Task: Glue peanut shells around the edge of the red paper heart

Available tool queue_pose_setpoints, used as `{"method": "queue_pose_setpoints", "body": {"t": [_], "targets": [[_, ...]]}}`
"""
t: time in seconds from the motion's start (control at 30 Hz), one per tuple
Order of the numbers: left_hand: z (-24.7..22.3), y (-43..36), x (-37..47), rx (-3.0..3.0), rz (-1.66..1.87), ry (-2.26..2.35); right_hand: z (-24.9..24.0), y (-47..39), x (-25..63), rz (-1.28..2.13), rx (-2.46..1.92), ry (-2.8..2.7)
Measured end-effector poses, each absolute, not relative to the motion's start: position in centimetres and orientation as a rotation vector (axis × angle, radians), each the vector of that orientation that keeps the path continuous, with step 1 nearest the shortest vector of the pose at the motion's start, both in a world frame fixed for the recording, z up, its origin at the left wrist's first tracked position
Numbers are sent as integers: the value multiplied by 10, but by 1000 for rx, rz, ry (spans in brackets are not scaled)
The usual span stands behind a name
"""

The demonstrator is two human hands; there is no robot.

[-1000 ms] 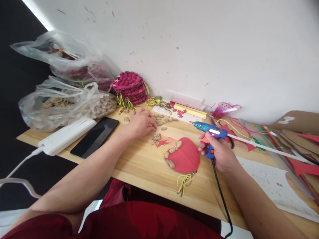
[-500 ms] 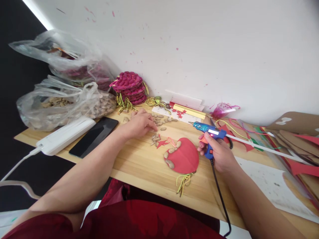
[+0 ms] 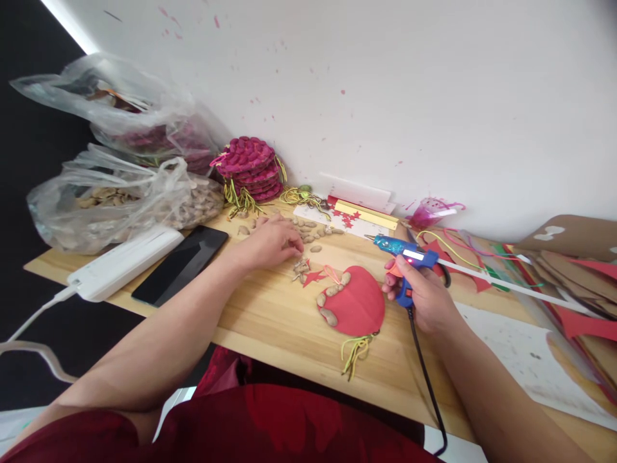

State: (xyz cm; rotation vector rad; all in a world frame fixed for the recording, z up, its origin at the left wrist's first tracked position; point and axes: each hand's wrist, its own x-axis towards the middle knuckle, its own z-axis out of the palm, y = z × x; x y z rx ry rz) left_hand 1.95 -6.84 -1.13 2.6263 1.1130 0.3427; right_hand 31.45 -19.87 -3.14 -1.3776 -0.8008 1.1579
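One head-worn view, forward and down toward both hands (image 3: 270,243) (image 3: 425,294)

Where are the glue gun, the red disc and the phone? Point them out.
Glue gun (image 3: 409,254): head view, middle of its body.
Red disc (image 3: 360,301): head view, bare red surface.
Phone (image 3: 181,266): head view, dark screen.

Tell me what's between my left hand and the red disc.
Head view: a brown clump, red scrap and orange loop lie between your left hand and the red disc.

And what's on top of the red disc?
Peanuts line the left edge of the red disc; the surface directly beneath them is covered.
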Motion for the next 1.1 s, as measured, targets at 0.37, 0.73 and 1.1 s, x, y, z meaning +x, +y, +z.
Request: {"method": "queue_pose_setpoints", "body": {"t": [0.37,0.73,1.1], "targets": [[-13,-93,33,2513,502,708,-30,-200,314,1167,-1369,-810],[-25,-98,42,2539,477,643,-30,-199,313,1176,-1386,-794],[-23,-69,30,2587,726,914,-27,-200,312,1156,-1386,-796]]}}
